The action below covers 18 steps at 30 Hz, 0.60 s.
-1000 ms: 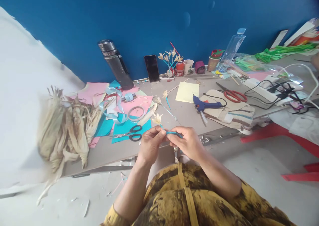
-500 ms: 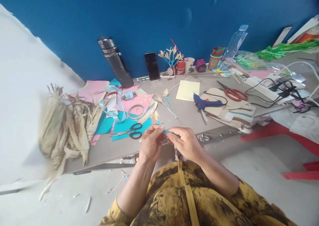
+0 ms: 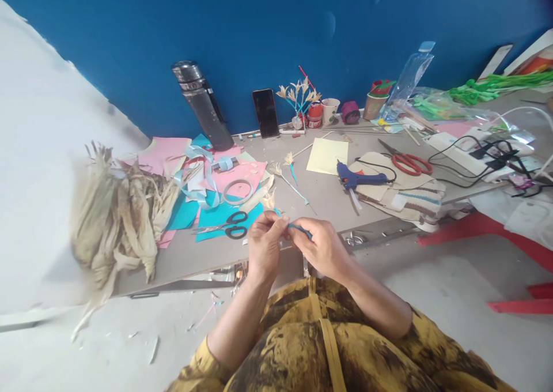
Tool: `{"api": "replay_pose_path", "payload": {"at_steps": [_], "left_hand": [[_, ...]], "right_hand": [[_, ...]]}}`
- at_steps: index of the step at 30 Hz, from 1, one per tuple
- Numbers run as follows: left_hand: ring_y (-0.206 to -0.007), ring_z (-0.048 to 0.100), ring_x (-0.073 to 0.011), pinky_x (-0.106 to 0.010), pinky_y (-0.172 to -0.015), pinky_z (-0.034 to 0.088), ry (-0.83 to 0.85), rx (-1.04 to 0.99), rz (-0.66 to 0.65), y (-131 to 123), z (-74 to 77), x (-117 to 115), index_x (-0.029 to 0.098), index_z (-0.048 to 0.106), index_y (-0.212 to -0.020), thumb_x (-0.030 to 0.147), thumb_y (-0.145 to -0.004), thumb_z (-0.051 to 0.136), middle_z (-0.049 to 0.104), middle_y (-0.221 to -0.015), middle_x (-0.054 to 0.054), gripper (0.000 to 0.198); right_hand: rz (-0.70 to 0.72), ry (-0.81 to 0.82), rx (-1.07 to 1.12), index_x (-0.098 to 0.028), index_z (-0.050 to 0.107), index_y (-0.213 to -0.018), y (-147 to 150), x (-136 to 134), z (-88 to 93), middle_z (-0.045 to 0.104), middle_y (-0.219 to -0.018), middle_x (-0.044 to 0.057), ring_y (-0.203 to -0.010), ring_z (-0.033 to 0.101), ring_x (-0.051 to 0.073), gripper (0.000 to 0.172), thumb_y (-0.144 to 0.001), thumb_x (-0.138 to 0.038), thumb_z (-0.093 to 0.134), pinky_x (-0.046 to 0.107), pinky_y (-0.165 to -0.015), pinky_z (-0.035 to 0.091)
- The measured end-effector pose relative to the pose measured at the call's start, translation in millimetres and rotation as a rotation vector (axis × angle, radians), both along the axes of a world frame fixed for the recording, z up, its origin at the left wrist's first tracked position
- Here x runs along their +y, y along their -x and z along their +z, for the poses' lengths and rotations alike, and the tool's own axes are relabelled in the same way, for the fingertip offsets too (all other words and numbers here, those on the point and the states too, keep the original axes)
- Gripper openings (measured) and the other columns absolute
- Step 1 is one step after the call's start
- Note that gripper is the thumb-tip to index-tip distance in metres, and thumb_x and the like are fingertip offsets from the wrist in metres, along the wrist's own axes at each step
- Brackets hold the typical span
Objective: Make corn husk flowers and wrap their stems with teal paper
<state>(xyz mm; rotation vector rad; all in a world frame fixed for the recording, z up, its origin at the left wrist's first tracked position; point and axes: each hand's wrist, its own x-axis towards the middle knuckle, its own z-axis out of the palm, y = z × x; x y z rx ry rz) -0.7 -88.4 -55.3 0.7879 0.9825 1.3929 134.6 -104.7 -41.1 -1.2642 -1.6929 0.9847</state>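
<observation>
My left hand pinches the blue-wrapped stem of a pale husk flower, whose petals point up and away from me. Close beside it, my right hand is closed on a blue strip that runs along the stem. Both hands are just over the table's front edge, their fingertips nearly touching. Past them lie two more husk flowers, one with a long pale blue stem and one with a short blue stem. Black-handled scissors rest on blue paper left of my hands.
Dried husks hang over the table's left edge. A tape ring lies on pink paper. Farther back stand a flask, a phone and a paper cup. Rightward are a blue glue gun, red-handled scissors and cables.
The held flower has turned slightly and sits a little lower, nearer my left fingers. Both hands stay pinched together, and the view has shifted slightly.
</observation>
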Motion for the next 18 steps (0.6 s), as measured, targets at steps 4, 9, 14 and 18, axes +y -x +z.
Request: {"api": "replay_pose_path", "payload": {"at_steps": [4,9,14,18], "left_hand": [[-0.053,0.057,-0.0119,-0.027,-0.056,0.050,0.062,-0.060,-0.276,8,0.8,-1,0.016,0.069,-0.085,0.042,-0.071,0.083,0.061,-0.060,0.002,0.033],[-0.052,0.058,-0.0102,-0.025,-0.052,0.049,0.119,-0.056,-0.212,13,5.0,2,0.015,0.069,-0.067,0.031,-0.060,0.090,0.066,-0.069,0.000,0.027],[-0.046,0.053,-0.0100,-0.024,-0.048,0.047,0.114,-0.066,-0.145,8,8.4,3,0.016,0.060,-0.054,0.028,-0.058,0.089,0.056,-0.050,0.004,0.031],[-0.044,0.050,-0.0083,-0.022,-0.046,0.044,0.119,-0.071,-0.101,4,9.6,2,0.017,0.056,-0.055,0.029,-0.057,0.089,0.054,-0.048,0.005,0.035]], "right_hand": [[0.091,0.265,0.311,-0.015,0.068,-0.078,-7,4,-7.2,0.062,-0.062,0.001,-0.055,0.053,0.012,0.034,-0.092,-0.044,0.058,0.022,-0.053,0.042],[0.154,0.238,0.296,-0.013,0.071,-0.083,-11,3,-7.9,0.068,-0.068,0.004,-0.060,0.058,0.013,0.039,-0.093,-0.048,0.058,0.024,-0.058,0.046],[0.103,-0.006,-0.057,-0.017,0.070,-0.082,-7,-2,1.8,0.069,-0.070,0.002,-0.065,0.059,0.013,0.029,-0.098,-0.030,0.050,0.022,-0.063,0.042],[0.096,-0.027,-0.073,-0.017,0.068,-0.079,-4,-3,3.3,0.068,-0.069,0.002,-0.066,0.060,0.014,0.025,-0.096,-0.025,0.050,0.023,-0.064,0.042]]}}
